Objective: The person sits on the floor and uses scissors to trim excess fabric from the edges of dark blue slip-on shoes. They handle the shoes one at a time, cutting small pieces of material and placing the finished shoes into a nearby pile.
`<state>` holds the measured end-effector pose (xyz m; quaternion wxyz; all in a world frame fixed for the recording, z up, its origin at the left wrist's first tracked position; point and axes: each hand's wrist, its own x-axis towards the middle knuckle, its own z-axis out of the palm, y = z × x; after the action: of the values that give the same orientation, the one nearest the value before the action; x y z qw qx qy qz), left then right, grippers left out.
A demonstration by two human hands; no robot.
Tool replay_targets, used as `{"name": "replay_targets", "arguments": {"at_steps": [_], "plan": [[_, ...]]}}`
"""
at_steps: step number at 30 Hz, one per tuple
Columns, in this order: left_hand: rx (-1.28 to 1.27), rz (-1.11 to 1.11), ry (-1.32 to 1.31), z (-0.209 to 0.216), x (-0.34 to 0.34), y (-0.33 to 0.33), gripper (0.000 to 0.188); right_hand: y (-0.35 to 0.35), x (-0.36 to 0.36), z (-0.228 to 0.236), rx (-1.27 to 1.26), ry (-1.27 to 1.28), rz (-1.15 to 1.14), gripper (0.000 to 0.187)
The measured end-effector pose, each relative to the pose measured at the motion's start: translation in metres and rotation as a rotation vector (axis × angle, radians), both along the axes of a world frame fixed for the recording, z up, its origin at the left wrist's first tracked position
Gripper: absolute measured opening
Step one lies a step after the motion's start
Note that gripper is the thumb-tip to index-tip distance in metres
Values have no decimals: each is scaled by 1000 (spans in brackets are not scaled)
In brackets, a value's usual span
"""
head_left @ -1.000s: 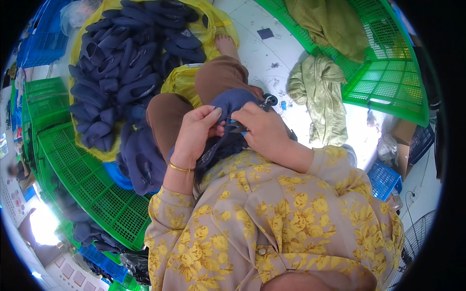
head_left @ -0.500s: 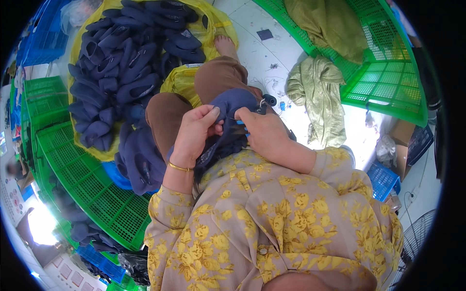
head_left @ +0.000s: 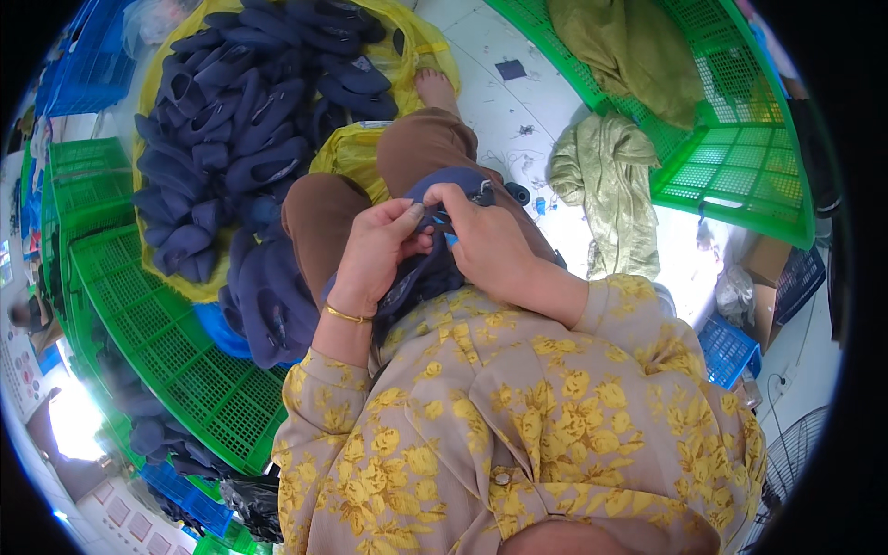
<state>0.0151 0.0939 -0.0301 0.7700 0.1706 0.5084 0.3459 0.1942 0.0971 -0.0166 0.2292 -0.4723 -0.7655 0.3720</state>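
Two hands (head_left: 381,242) (head_left: 492,245) holding navy fabric (head_left: 455,177), blue tool (head_left: 451,240).

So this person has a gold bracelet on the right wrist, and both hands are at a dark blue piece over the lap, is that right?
Not quite: the head view shows the gold bracelet on the left wrist. The rest stands: the left hand and right hand are both at a dark blue piece over the lap.

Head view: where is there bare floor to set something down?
Mostly bare white floor, littered with scraps, lies between the foot and the right-hand green basket. Crowded: the yellow bag full of navy pieces.
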Motion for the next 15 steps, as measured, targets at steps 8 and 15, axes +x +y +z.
{"name": "replay_targets", "arguments": {"at_steps": [8, 15], "plan": [[67, -73, 74, 5, 1, 3, 18, 21, 6, 21, 40, -264, 207, 33], [252, -151, 333, -4, 10, -1, 12, 18, -3, -7, 169, 390, -24, 35]]}}
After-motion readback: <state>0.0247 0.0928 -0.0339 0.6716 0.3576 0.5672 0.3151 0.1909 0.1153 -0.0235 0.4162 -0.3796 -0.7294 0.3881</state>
